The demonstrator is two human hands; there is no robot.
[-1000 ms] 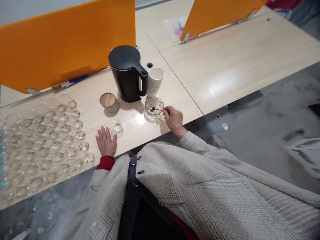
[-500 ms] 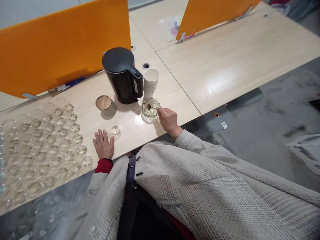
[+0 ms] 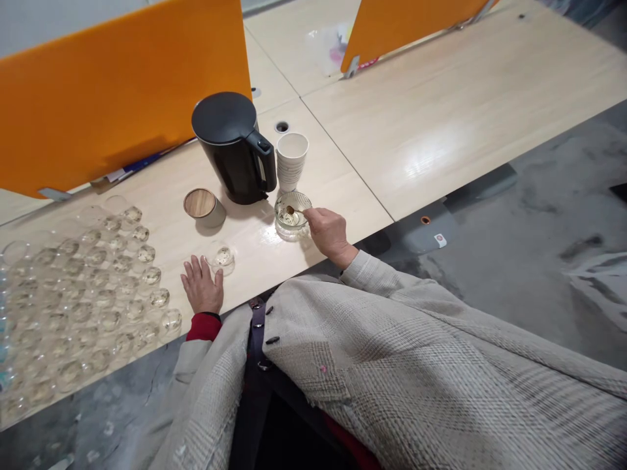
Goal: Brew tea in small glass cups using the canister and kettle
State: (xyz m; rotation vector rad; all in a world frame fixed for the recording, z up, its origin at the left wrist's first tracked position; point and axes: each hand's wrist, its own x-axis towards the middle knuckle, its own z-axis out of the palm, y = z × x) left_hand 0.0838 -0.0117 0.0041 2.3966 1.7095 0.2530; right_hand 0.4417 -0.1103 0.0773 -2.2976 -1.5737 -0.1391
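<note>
My right hand (image 3: 328, 233) pinches a small spoon (image 3: 295, 211) whose bowl, holding a brownish bit, sits over a ribbed glass bowl (image 3: 292, 215) on the wooden table. Flat on the table near its front edge lies my left hand (image 3: 200, 286), fingers spread, just left of a small glass cup (image 3: 223, 258) with specks inside, not touching it as far as I can tell.
A black kettle (image 3: 234, 147) and a stack of white paper cups (image 3: 290, 160) stand behind the bowl. A round tin with a wooden lid (image 3: 202, 206) sits left of the kettle. Several rows of small glass cups (image 3: 93, 287) fill the table's left. Orange dividers (image 3: 117, 91) rise behind.
The spoon's tip has moved a little leftward inside the glass bowl with my right hand. My left hand has stayed flat. The view has drifted slightly.
</note>
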